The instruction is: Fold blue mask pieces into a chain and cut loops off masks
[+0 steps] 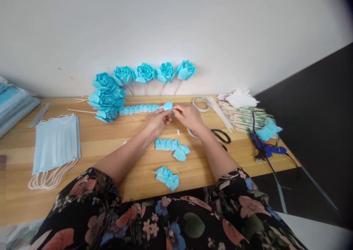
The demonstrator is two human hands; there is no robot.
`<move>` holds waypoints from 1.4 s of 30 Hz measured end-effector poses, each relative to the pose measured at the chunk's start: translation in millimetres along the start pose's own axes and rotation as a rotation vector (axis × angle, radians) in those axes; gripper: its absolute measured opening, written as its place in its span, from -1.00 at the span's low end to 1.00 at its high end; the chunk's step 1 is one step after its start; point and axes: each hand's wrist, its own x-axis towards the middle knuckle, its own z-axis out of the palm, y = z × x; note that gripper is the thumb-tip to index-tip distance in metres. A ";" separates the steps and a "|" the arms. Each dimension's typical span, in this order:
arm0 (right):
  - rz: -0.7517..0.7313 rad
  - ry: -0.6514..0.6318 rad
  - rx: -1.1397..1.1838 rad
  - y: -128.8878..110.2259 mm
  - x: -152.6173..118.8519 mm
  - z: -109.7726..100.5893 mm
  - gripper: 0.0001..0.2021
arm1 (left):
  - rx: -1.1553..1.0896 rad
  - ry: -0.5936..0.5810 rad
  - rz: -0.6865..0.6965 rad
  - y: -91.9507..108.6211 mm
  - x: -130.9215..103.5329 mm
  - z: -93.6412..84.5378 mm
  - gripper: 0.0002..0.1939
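Observation:
My left hand (159, 121) pinches a light-blue folded petal (167, 105) between thumb and fingers. Close against its right edge is my right hand (189, 115), fingertips drawn together; whatever they grip is too small to make out. Leftward from the held petal runs a row of similar folded petals (140, 109) on the wooden table. Below my hands lie a shorter row of petals (167, 144) and a small cluster of petals (167, 178). A tiny white strip (178, 132) rests just under my right hand.
Several blue flowers on sticks (145, 72) lean on the wall, with more piled at left (106, 97). Flat face masks (56, 143) lie left. Rightward are a tape roll (194, 103), black-handled scissors (222, 136), wrapped sticks (238, 117) and a blue glue gun (257, 141) with cables.

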 end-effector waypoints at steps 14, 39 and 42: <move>0.381 0.198 0.644 34.3 7.7 6.5 -0.85 | -0.013 -0.042 -0.061 1.4 2.3 -2.1 -0.74; 0.367 0.232 0.989 29.8 21.2 38.9 -0.49 | 0.062 -0.057 -0.066 1.1 -2.3 -1.8 -0.78; 0.388 0.205 0.974 28.4 21.7 39.2 -0.47 | 0.060 -0.062 -0.058 1.7 -2.9 -3.3 -0.81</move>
